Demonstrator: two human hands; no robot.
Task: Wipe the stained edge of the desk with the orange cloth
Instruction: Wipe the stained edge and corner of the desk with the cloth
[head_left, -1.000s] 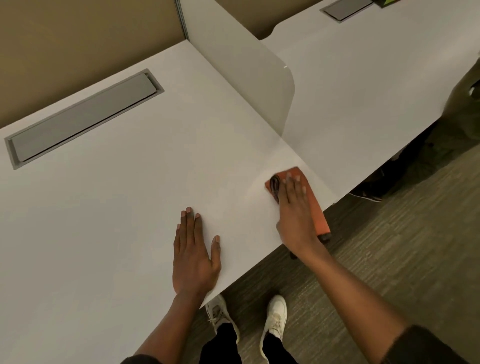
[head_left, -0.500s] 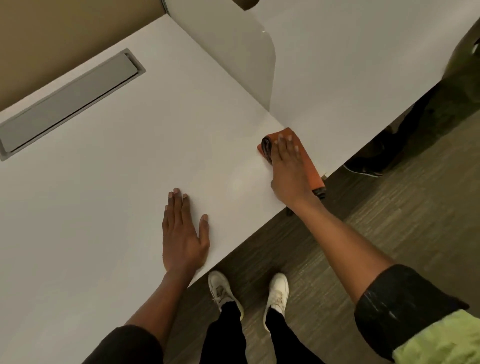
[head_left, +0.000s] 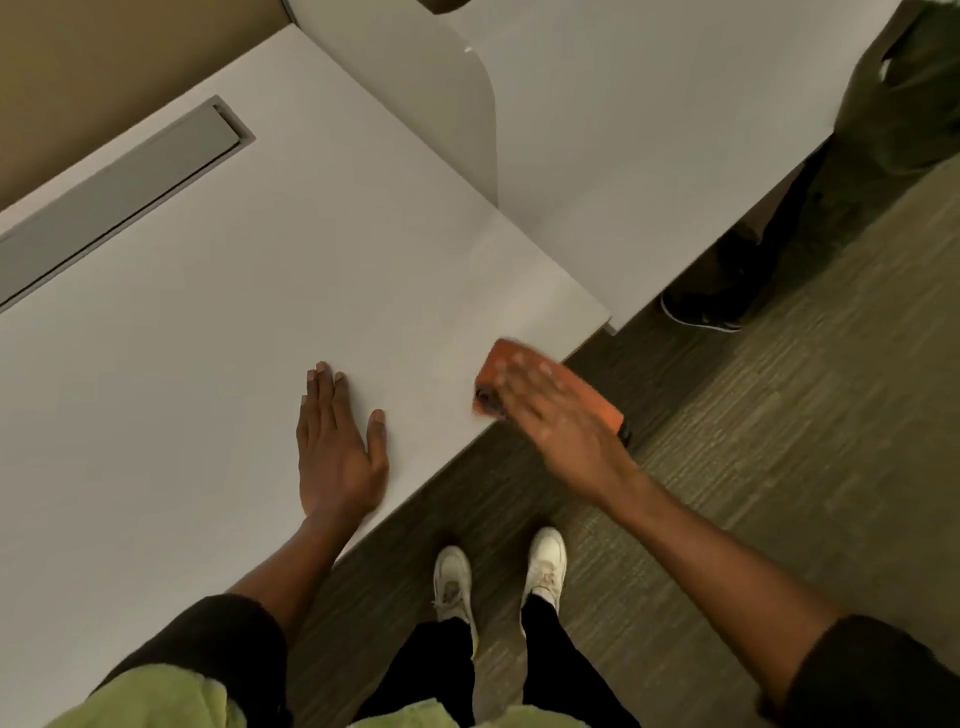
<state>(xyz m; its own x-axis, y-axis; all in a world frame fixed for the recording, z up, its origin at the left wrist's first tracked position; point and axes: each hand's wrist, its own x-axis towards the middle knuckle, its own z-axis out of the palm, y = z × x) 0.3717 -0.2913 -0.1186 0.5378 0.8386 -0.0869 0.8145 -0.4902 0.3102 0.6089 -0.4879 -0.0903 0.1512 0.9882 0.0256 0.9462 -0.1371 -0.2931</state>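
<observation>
The white desk (head_left: 218, 322) fills the left and centre of the view, its front edge running diagonally from lower left to upper right. My right hand (head_left: 556, 421) presses flat on the folded orange cloth (head_left: 592, 395), which hangs half over the desk's front edge; the hand is motion-blurred. A dark patch shows at the cloth's left end. My left hand (head_left: 337, 447) lies flat on the desk top, fingers spread, just inside the edge and left of the cloth.
A white divider panel (head_left: 441, 88) stands upright between this desk and the neighbouring desk (head_left: 649, 130). A grey cable hatch (head_left: 119, 192) is set in the far left. Dark carpet (head_left: 753, 467), my white shoes, and another person's dark shoe (head_left: 701, 312) under the neighbouring desk.
My right hand has slid the orange cloth back along the front edge, from near the divider toward my left hand. My left hand has stayed flat in place.
</observation>
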